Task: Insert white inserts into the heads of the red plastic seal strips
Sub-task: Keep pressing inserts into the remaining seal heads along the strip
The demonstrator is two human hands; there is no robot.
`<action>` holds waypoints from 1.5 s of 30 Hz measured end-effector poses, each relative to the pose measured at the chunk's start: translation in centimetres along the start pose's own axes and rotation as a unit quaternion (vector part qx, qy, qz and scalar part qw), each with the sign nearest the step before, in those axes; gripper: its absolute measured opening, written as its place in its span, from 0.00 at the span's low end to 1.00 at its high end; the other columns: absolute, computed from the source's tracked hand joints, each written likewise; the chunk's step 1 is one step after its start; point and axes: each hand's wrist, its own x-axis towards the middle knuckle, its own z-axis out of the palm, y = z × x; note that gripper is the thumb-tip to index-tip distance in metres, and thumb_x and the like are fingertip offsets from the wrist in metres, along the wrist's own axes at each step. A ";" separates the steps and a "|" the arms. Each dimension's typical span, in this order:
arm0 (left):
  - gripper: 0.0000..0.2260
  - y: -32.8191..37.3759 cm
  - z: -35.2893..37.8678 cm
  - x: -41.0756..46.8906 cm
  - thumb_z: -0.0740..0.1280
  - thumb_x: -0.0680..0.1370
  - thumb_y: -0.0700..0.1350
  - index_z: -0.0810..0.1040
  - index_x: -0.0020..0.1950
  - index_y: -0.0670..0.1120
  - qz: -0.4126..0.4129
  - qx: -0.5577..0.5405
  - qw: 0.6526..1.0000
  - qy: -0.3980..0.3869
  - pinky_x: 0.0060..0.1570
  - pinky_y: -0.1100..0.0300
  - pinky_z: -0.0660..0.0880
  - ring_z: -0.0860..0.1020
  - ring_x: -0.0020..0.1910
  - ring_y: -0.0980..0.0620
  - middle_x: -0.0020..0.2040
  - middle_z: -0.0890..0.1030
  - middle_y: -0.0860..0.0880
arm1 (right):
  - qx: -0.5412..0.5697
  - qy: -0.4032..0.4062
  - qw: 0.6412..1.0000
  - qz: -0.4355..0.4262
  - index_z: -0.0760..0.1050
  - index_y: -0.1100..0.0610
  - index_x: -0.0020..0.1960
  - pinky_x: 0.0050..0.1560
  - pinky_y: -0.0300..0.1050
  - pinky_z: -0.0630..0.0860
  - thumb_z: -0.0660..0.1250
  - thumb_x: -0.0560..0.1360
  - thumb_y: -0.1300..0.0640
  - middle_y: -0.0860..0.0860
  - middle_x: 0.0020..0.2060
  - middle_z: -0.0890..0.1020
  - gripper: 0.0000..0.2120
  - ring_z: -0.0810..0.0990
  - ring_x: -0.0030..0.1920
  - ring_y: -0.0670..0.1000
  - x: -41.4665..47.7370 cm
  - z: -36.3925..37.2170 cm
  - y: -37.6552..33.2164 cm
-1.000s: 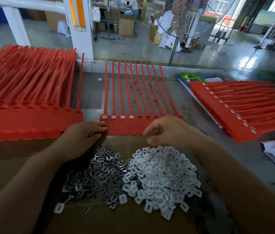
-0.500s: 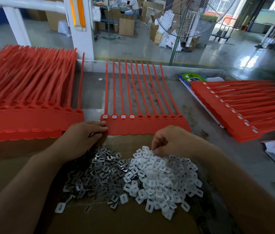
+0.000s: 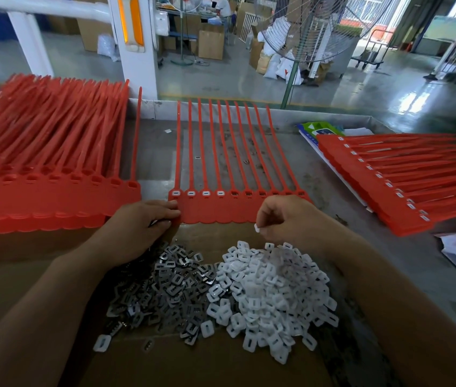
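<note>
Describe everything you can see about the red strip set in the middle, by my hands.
The middle strip set is a joined comb of red plastic seals lying flat on the table, tails pointing away. Its four leftmost heads show white inserts; the rest look unfilled. The left hand touches its near left corner; the right hand, pinching a white insert, overlaps its right end.
</note>
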 end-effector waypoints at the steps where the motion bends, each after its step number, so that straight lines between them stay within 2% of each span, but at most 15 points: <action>1: 0.14 0.0 0.0 0.0 0.63 0.77 0.39 0.76 0.61 0.46 0.001 0.001 1.000 0.000 0.63 0.70 0.56 0.65 0.61 0.64 0.65 0.72 0.54 | 0.011 0.008 1.000 0.002 0.73 0.50 0.40 0.40 0.35 0.74 0.67 0.72 0.62 0.47 0.37 0.79 0.08 0.75 0.36 0.41 0.2 0.1 0.1; 4: 0.14 0.0 0.0 -0.1 0.63 0.77 0.38 0.76 0.61 0.46 0.001 0.002 1.000 0.002 0.62 0.71 0.56 0.65 0.61 0.64 0.65 0.72 0.54 | 0.031 0.026 0.999 0.011 0.74 0.49 0.40 0.40 0.37 0.74 0.69 0.71 0.62 0.46 0.36 0.78 0.09 0.76 0.36 0.42 0.9 0.2 0.4; 7: 0.14 0.1 0.0 -0.1 0.63 0.76 0.38 0.76 0.61 0.46 0.001 -0.002 1.000 0.001 0.63 0.72 0.55 0.65 0.62 0.63 0.65 0.72 0.54 | 0.035 0.048 0.998 0.013 0.75 0.48 0.38 0.38 0.34 0.74 0.70 0.71 0.62 0.44 0.33 0.78 0.09 0.76 0.35 0.41 1.8 0.3 0.5; 11: 0.14 0.1 0.0 0.0 0.63 0.76 0.38 0.76 0.61 0.46 -0.002 -0.003 1.000 -0.002 0.64 0.69 0.56 0.66 0.63 0.62 0.65 0.72 0.54 | 0.012 0.077 0.997 0.003 0.76 0.49 0.38 0.40 0.31 0.71 0.69 0.72 0.62 0.42 0.35 0.79 0.09 0.77 0.38 0.39 3.5 0.4 0.5; 14: 0.14 0.0 0.0 0.0 0.63 0.76 0.38 0.76 0.61 0.47 -0.003 -0.004 1.000 0.000 0.63 0.70 0.56 0.65 0.62 0.64 0.65 0.72 0.55 | 0.006 0.113 0.994 0.006 0.79 0.53 0.43 0.39 0.30 0.69 0.68 0.72 0.62 0.41 0.34 0.77 0.05 0.75 0.37 0.39 5.2 0.4 0.6; 17: 0.14 -0.1 0.1 0.1 0.63 0.76 0.38 0.77 0.61 0.46 0.001 -0.003 1.000 0.002 0.63 0.70 0.56 0.66 0.62 0.63 0.65 0.73 0.54 | 0.017 0.149 0.989 0.014 0.79 0.56 0.47 0.37 0.29 0.68 0.68 0.73 0.62 0.42 0.34 0.76 0.04 0.74 0.37 0.39 6.9 0.7 0.8; 20: 0.14 -0.3 0.2 0.2 0.63 0.76 0.39 0.76 0.61 0.46 0.008 0.002 1.000 0.000 0.63 0.69 0.57 0.66 0.62 0.63 0.65 0.73 0.54 | 0.018 0.169 0.985 0.018 0.79 0.58 0.48 0.38 0.30 0.70 0.67 0.73 0.63 0.46 0.38 0.78 0.05 0.74 0.38 0.41 8.2 1.1 0.6; 22: 0.14 -0.4 0.2 0.2 0.63 0.76 0.39 0.76 0.61 0.46 0.012 0.007 1.000 0.000 0.63 0.70 0.57 0.66 0.62 0.63 0.65 0.73 0.53 | 0.003 0.167 0.986 0.027 0.80 0.58 0.48 0.45 0.38 0.75 0.67 0.73 0.62 0.50 0.43 0.82 0.05 0.78 0.43 0.45 8.9 1.4 0.6; 24: 0.14 -0.4 0.3 0.2 0.63 0.76 0.39 0.77 0.61 0.46 0.014 0.006 1.000 0.001 0.62 0.71 0.56 0.66 0.61 0.63 0.65 0.73 0.53 | -0.015 0.152 0.987 0.040 0.80 0.57 0.49 0.51 0.43 0.76 0.67 0.74 0.61 0.52 0.47 0.83 0.05 0.80 0.48 0.49 9.3 1.6 0.5; 34: 0.14 -0.4 0.3 0.3 0.63 0.76 0.38 0.76 0.61 0.46 0.014 0.004 1.000 0.003 0.62 0.70 0.56 0.66 0.61 0.64 0.65 0.73 0.53 | -0.017 0.114 0.991 0.070 0.80 0.57 0.49 0.48 0.40 0.74 0.68 0.73 0.61 0.53 0.49 0.82 0.06 0.78 0.48 0.48 9.9 1.8 0.9; 37: 0.14 -0.4 0.3 0.3 0.64 0.76 0.38 0.77 0.60 0.45 0.015 0.000 1.000 0.004 0.62 0.70 0.57 0.66 0.61 0.63 0.65 0.73 0.52 | -0.022 0.122 0.990 0.065 0.79 0.54 0.45 0.43 0.38 0.70 0.68 0.73 0.60 0.51 0.48 0.82 0.03 0.74 0.43 0.44 10.0 2.0 1.0; 41: 0.14 -0.5 0.4 0.3 0.64 0.76 0.38 0.77 0.60 0.46 0.010 -0.004 1.000 0.007 0.63 0.70 0.56 0.66 0.61 0.63 0.65 0.73 0.53 | -0.024 0.119 0.990 0.068 0.74 0.50 0.39 0.43 0.38 0.69 0.68 0.73 0.60 0.50 0.49 0.81 0.08 0.74 0.42 0.43 10.0 2.0 1.1; 45: 0.14 -0.5 0.5 0.3 0.64 0.76 0.38 0.77 0.60 0.46 0.010 0.000 1.000 0.008 0.62 0.71 0.56 0.66 0.61 0.63 0.65 0.73 0.53 | -0.040 0.090 0.991 0.090 0.77 0.52 0.44 0.45 0.40 0.70 0.67 0.74 0.60 0.51 0.53 0.80 0.03 0.75 0.46 0.45 10.3 1.6 0.7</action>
